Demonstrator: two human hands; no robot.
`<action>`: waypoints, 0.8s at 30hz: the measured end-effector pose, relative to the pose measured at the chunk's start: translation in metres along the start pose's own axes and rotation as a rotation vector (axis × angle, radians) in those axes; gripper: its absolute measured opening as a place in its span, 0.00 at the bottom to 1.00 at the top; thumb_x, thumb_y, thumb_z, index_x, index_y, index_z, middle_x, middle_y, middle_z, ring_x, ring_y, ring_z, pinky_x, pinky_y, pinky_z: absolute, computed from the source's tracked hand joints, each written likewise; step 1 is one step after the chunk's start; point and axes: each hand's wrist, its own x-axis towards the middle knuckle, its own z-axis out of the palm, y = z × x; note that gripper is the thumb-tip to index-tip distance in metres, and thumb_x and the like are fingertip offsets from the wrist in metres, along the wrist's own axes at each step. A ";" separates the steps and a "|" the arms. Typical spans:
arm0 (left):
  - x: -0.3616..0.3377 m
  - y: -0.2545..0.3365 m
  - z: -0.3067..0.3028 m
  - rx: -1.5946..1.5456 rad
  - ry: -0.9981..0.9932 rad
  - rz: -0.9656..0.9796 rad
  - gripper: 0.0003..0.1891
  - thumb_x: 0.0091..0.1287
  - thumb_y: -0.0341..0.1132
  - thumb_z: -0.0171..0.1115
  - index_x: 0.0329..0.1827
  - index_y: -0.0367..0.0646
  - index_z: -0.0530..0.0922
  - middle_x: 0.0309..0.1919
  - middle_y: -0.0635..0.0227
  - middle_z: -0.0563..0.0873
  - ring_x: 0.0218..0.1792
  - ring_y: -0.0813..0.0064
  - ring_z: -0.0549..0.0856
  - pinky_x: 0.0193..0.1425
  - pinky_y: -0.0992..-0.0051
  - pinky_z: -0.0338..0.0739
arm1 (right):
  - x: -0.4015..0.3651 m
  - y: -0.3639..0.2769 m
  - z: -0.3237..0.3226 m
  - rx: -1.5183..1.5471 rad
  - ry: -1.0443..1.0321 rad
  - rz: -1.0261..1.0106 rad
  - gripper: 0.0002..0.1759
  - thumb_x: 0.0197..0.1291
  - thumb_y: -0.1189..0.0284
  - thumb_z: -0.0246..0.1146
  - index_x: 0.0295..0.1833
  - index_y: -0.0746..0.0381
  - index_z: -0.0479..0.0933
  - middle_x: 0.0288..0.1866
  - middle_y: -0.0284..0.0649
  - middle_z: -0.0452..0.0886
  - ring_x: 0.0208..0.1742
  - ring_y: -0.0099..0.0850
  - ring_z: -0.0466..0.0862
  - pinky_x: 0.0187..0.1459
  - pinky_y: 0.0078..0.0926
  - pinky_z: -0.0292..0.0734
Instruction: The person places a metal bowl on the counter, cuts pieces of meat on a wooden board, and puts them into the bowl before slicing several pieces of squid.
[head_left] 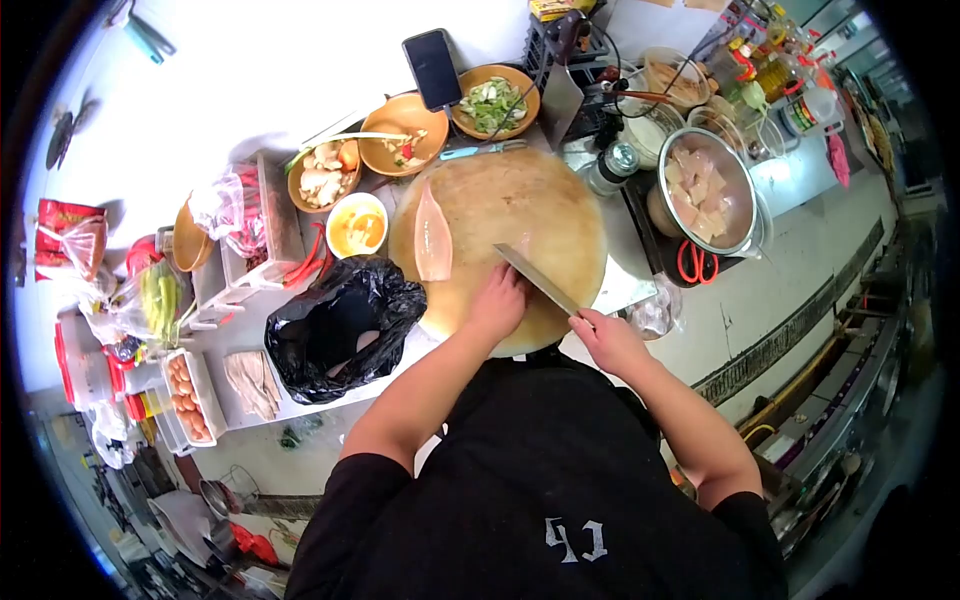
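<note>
Head cam, looking down over the person's shoulders: 1 round wooden chopping board (pixel 520 205) sat at the counter edge, w/ 1 long pale fillet (pixel 432 243) lying flat on its left part, apart from both hands. 1 knife (pixel 537 278), broad blade, lay angled across the board's near side. Behind the board I counted 3 brown bowls: a bowl of greens (pixel 493 100), a bowl of scraps (pixel 405 135) and a bowl of pale chunks (pixel 325 175). There was also 1 small yellow bowl (pixel 357 225) of sauce just beside the board's left rim. 1 phone (pixel 433 68) stood propped behind the bowls. 1 black bag (pixel 345 325) gaped open, up against the board's left edge. To the right, 1 steel basin (pixel 745 215) held pale slices, w/ 1 pair of red-handled scissors (pixel 697 263) just in front of it. 1 egg tray (pixel 188 397) sat far left. Grip: R hand (pixel 605 340) was closed tight round the knife handle, blade pointing away & left. L hand (pixel 498 303) rested on the board just beside the blade, fingers curled under, narrow; whether it pinned anything beneath I couldn't tell.
</note>
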 end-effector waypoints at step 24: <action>0.013 -0.026 0.007 0.090 0.097 0.136 0.20 0.69 0.45 0.56 0.56 0.44 0.84 0.59 0.63 0.82 0.69 0.55 0.70 0.78 0.58 0.58 | 0.000 0.007 0.010 -0.004 -0.011 -0.076 0.25 0.76 0.51 0.46 0.57 0.62 0.74 0.42 0.60 0.84 0.44 0.60 0.83 0.47 0.56 0.76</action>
